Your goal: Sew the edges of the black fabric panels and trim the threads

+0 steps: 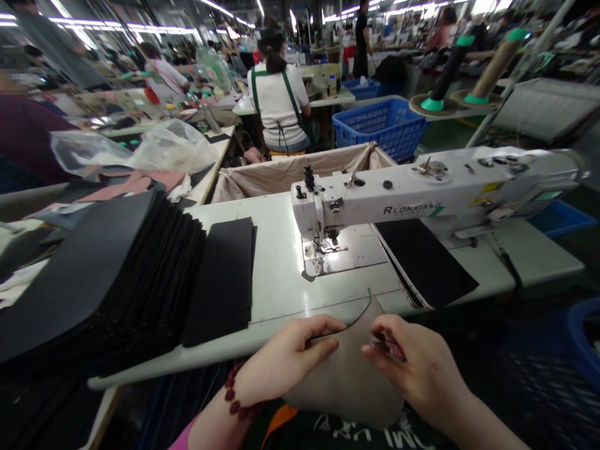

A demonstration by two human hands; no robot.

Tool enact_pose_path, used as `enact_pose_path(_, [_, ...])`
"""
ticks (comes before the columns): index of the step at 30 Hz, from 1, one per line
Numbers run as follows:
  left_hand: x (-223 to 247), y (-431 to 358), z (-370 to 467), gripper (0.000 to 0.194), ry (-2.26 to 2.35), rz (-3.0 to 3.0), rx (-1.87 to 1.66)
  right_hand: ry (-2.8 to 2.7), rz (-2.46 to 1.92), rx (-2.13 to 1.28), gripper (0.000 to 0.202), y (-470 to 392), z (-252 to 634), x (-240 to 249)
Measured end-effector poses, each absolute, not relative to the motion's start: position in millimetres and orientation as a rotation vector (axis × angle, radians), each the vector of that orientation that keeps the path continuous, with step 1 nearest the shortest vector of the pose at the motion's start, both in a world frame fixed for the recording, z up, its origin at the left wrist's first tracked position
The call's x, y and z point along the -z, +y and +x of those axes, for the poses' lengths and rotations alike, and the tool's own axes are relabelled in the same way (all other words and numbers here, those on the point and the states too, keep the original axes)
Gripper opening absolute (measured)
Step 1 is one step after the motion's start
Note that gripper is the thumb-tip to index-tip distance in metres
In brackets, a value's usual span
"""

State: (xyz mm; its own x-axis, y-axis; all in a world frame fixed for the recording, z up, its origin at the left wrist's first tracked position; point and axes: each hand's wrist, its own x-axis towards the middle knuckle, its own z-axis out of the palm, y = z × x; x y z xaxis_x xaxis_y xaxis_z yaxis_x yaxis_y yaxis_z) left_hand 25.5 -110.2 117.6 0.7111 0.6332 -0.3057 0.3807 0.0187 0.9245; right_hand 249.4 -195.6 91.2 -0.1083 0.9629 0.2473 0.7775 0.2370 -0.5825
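Before the smooth tabletop (276,275), left hand (285,356) and right hand (419,362) grasp 1 curved grey sheet (349,375).

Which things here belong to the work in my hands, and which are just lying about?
Likely part of the work:
grey piece, held by left hand and right hand
sewing machine
tall dark stack
black panels

Seemingly just lying about:
clear plastic bag
pink pieces
blue basket
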Motion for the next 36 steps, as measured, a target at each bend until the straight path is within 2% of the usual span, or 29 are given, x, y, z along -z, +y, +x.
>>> enact_pose_path(7, [-113, -117, 28, 0.022, 0.881, 1.443, -0.235, -2.138, -1.638, -0.419, 0.019, -192, 235, -89])
enact_pose_path(14, [-117, -117, 28, 0.015, 0.878, 1.395, -0.256, -2.100, -1.644, -0.359, 0.016, -194, 232, -84])
enact_pose_path(23, [-116, -115, 29, 0.016, 0.843, 1.366, -0.257, -1.637, -1.494, -0.834, 0.033, -187, 228, -76])
enact_pose_path(27, [-118, -115, 30, 0.015, 0.817, 1.381, -0.246, -1.717, -1.403, -0.794, 0.012, -180, 227, -77])
enact_pose_path(32, [-122, -114, 28, 0.014, 0.819, 1.371, -0.243, -1.794, -1.373, -0.562, 0.006, -174, 234, -80])
enact_pose_path(34, [-122, -114, 27, 0.014, 0.819, 1.366, -0.253, -1.695, -1.405, -0.657, 0.006, -176, 235, -83])
enact_pose_path(36, [-123, -115, 26, 0.016, 0.832, 1.370, -0.251, -1.620, -1.375, -0.864, 0.014, -180, 235, -91])
